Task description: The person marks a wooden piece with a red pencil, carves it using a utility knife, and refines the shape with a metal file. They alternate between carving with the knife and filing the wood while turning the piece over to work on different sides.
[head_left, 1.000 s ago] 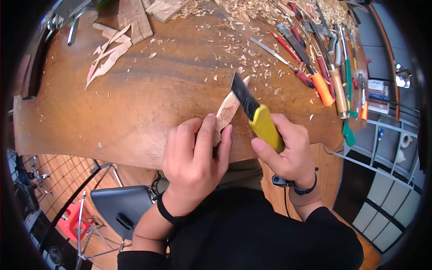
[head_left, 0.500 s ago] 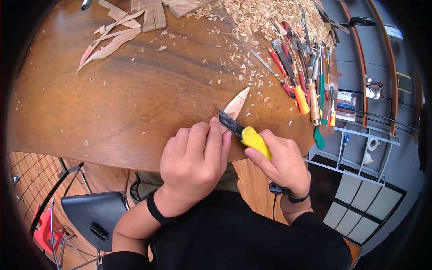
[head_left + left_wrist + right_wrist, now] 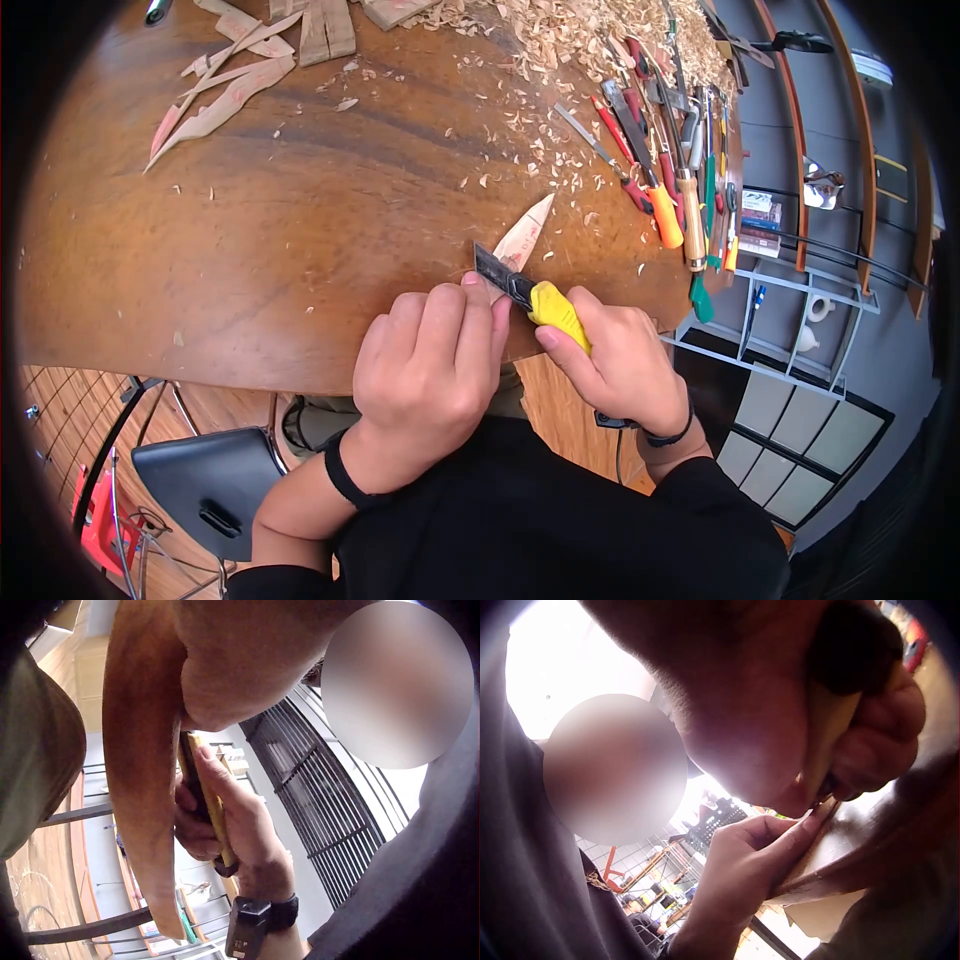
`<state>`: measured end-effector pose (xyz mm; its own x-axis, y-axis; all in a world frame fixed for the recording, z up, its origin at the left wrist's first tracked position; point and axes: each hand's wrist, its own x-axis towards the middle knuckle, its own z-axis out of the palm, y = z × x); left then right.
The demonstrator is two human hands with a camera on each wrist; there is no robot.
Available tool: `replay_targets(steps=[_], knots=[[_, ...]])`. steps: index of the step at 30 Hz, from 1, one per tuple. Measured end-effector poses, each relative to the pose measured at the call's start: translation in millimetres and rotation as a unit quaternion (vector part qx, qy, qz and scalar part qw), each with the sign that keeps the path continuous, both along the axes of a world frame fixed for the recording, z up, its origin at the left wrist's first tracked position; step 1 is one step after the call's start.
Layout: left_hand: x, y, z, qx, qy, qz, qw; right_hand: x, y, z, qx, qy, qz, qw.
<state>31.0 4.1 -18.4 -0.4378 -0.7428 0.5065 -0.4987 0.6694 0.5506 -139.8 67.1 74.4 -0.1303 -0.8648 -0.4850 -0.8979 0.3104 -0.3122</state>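
Observation:
In the head view my left hand (image 3: 425,365) holds the near end of a pointed, flat piece of pale wood (image 3: 527,235) with red marks and a dark line near its tip. Its lower part is hidden by the fingers. My right hand (image 3: 628,360) grips a yellow utility knife (image 3: 558,310). The dark blade (image 3: 500,275) lies across the wood, right beside the left thumb and index fingertip. The left wrist view shows the right fingers wrapped round the knife handle (image 3: 217,817), below the table edge (image 3: 142,787).
Carving tools (image 3: 665,215) with orange, wooden and red handles lie at the right of the table. Wood shavings (image 3: 590,45) pile up at the back. Cut wood pieces (image 3: 235,95) lie far left. A black chair (image 3: 205,490) stands at lower left.
The knife blade has come back from near the wood's far end to beside the left fingers. The wood now points further right. The head view has shifted, and the last half second shows little motion.

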Motion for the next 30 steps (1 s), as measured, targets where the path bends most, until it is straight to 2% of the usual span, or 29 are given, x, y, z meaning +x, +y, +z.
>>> replay_targets(steps=[13, 15, 21, 23, 30], knots=[[-0.7, -0.1, 3.8, 0.017, 0.014, -0.004, 1.0, 2.7, 21.9, -9.8, -0.061, 0.013, -0.018, 0.998], [-0.5, -0.3, 4.2, 0.019, 0.014, -0.01, 1.0, 3.3, 27.5, -5.9, -0.052, 0.046, -0.01, 0.998], [-0.7, -2.5, 8.7, 0.028, 0.019, -0.042, 0.999, 4.5, 18.2, -13.3, -0.067, 0.041, -0.01, 0.997], [-0.9, -0.9, 7.9, 0.041, 0.008, -0.024, 0.999, 4.7, 16.3, -15.1, -0.095, 0.026, -0.02, 0.995], [-3.2, 3.3, 5.9, 0.037, 0.016, -0.01, 0.999, 3.3, 32.8, -12.8, -0.095, 0.031, -0.043, 0.994]])
